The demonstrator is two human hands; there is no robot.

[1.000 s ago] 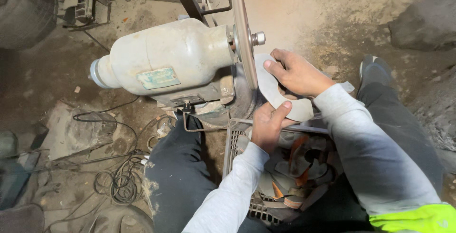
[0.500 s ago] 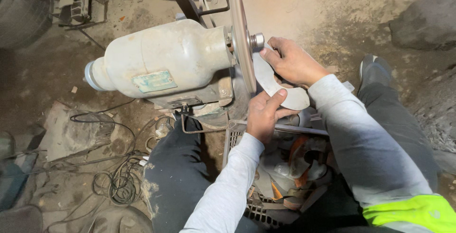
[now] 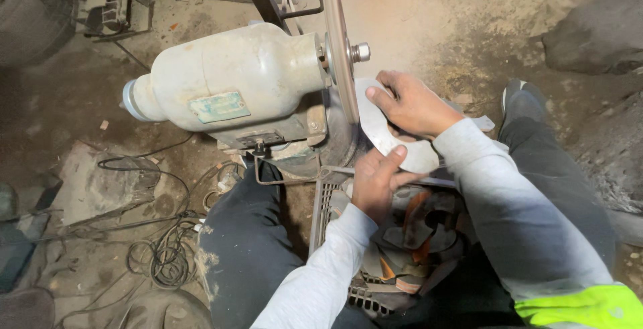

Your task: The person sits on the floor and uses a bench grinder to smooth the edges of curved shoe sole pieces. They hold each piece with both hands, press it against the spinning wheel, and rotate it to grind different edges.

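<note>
Metal blade (image 3: 388, 138), a curved pale sheet, is pressed edge-on against the grinding wheel (image 3: 337, 47) beside the motor (image 3: 228, 81). Left hand (image 3: 375, 181) and right hand (image 3: 412, 104) both grip it, fingers closed. Knuckles lie near the wheel; a slip could likely drag them in.

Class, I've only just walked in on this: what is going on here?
A person sits on a dirt floor at a bench grinder. Both hands hold a flat, curved, pale metal piece with its edge against the side of the grinding wheel: the right hand grips its upper part, the left hand supports the lower end. Between the knees stands a plastic crate of similar pieces.
</note>
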